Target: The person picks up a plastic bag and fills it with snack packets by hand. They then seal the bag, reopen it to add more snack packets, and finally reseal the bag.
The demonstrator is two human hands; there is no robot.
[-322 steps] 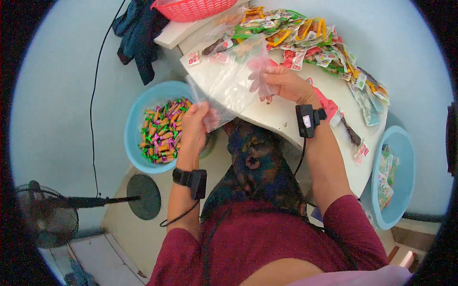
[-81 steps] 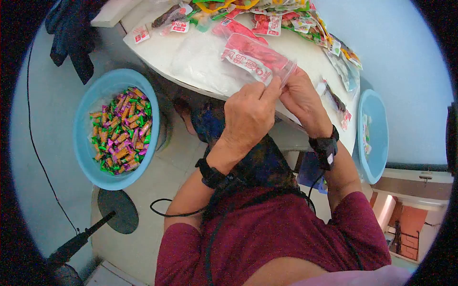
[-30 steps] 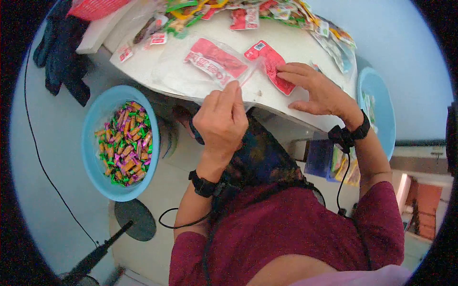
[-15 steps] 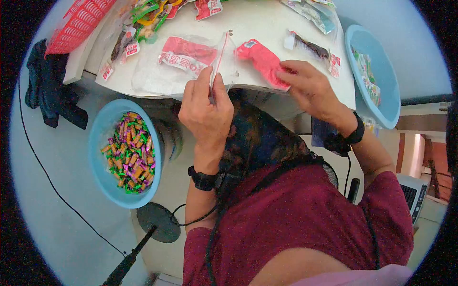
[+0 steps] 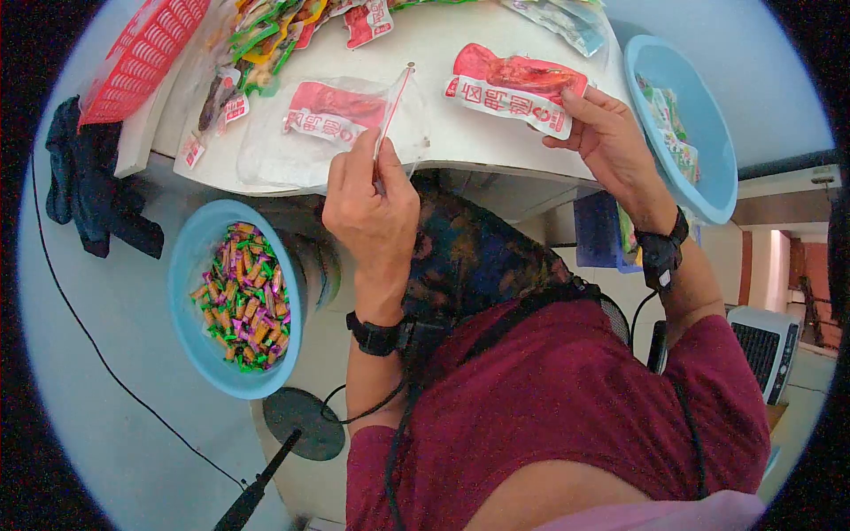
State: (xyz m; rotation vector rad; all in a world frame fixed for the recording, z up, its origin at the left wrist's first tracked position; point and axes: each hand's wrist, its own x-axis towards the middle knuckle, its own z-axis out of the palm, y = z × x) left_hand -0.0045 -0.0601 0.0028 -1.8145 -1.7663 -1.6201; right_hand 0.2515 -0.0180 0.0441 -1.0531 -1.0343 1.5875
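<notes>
My left hand pinches the edge of a clear zip bag at the table's front edge. Inside that bag lies a red and white snack packet. My right hand grips the lower right corner of another red and white packet, its printed front facing up, raised over the white table. The two packets are apart.
Colourful packets lie at the table's back left, beside a red basket. A blue tub of small wrapped snacks stands lower left. Another blue tub with packets is at the right. A stand base is on the floor.
My right hand has lifted the red packet, turned it to show its printed front, and moved it up and right. The dark-filled packet seen at the table's right is no longer visible.
</notes>
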